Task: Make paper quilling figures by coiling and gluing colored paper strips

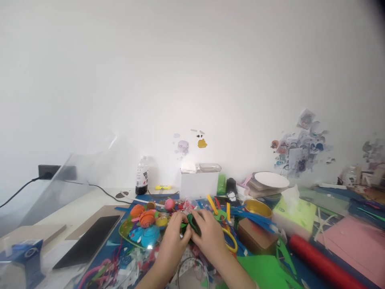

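My left hand (173, 235) and my right hand (207, 232) meet over the middle of a cluttered craft table. Both have their fingers curled round a small dark green rolled paper piece (192, 223) held between them. Just left of the hands lie finished paper rolls: orange ones (144, 216), a light blue one (149, 236) and a pink one (169, 204). Yellow paper strips (212, 204) and a yellow ring (231, 240) lie right of my right hand.
A brown box (255, 237), a gold tin (257, 207), a green tissue pack (296, 214), a red roll (321, 263) and pink sheet (357, 245) lie right. A bottle (141, 176) and white box (199, 184) stand by the wall. A black tablet (88, 241) lies left.
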Available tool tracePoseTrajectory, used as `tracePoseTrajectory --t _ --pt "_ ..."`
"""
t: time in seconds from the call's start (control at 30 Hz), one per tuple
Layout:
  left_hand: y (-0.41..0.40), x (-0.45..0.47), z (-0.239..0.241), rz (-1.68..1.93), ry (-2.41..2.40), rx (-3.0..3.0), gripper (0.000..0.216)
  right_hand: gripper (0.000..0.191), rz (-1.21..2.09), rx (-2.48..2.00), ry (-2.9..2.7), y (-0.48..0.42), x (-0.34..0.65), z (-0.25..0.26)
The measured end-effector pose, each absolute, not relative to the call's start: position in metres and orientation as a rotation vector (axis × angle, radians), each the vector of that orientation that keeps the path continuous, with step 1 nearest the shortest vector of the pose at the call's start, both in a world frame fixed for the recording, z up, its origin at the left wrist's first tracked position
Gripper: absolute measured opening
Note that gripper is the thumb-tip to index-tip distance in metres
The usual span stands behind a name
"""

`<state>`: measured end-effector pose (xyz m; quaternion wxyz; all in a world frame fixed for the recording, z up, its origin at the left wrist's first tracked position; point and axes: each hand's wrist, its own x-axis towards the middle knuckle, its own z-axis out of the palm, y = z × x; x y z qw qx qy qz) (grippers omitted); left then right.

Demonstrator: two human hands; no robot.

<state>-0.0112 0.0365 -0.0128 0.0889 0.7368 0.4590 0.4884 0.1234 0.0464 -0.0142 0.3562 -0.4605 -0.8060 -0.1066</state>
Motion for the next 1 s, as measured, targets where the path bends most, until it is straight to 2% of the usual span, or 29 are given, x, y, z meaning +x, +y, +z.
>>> tracePoseTrajectory --t 0.37,0.5,0.67,0.77,1.0 --pt "0.039 -0.013 -0.014 1.496 1.218 2.193 0.013 0.042 -0.302 -1.224 -2.042 0.049 0.125 -0.016" --pt "0.044 -0.012 -0.019 1.516 1.183 2.020 0.010 0.044 -0.288 -1.223 -2.019 0.050 0.126 -0.016" --pt "0.050 -0.009 -0.023 1.517 1.095 1.649 0.035 0.045 -0.226 -1.136 -1.962 0.046 0.126 -0.012" --pt "0.046 -0.008 -0.017 1.452 1.048 1.562 0.042 0.043 -0.147 -1.027 -1.965 0.042 0.128 -0.010" --pt "0.039 -0.015 -0.002 1.613 0.938 1.301 0.034 0.050 -0.012 -0.911 -1.999 0.043 0.137 -0.010"
